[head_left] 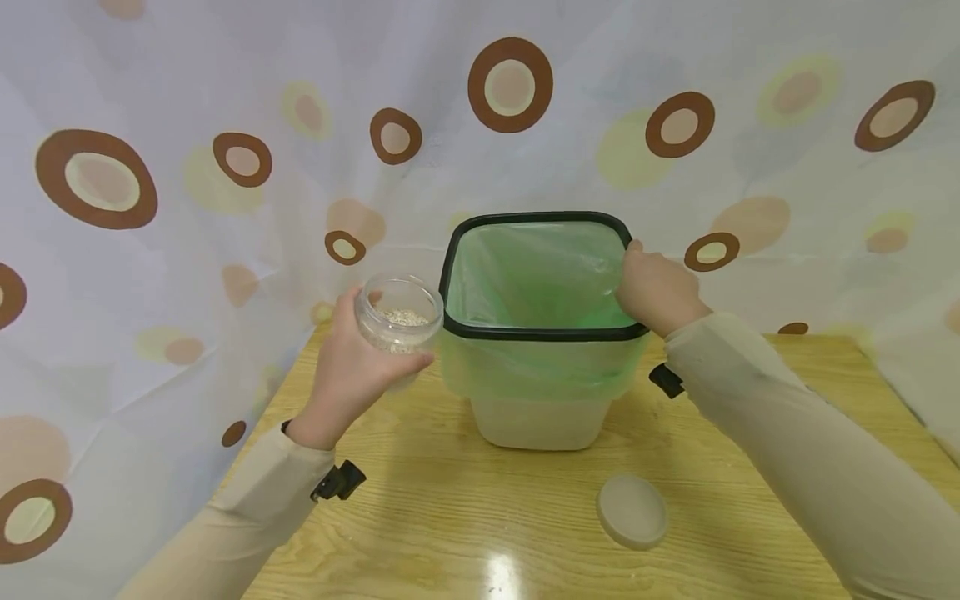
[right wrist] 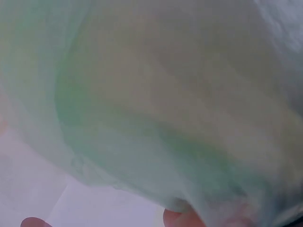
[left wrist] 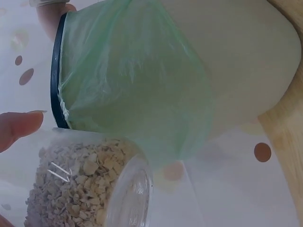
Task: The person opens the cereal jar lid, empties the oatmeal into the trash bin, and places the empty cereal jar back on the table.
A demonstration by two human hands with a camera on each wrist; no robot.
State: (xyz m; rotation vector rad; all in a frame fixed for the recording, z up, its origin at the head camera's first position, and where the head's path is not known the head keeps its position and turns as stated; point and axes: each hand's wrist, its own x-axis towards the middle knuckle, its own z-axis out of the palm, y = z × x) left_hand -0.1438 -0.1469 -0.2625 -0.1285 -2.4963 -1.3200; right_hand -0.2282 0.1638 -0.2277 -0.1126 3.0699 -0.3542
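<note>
My left hand (head_left: 341, 379) grips a clear, lidless jar (head_left: 400, 333) by its side, just left of the bin. Oat flakes (left wrist: 85, 184) fill part of the jar, as the left wrist view shows close up. A pale trash bin (head_left: 543, 425) stands upright on the table, lined with a green plastic bag (head_left: 540, 367) folded over outside under a black rim ring (head_left: 547, 334). At the bin's right side, my right hand (head_left: 660, 287) holds the rim, its thumb on the inner side. In the right wrist view, the green bag fills most of the picture.
A round, pale lid (head_left: 632, 511) lies on the wooden table (head_left: 420, 517), in front of the bin and to its right. White cloth (head_left: 585, 75) printed with brown and yellow circles hangs behind the table and along both sides.
</note>
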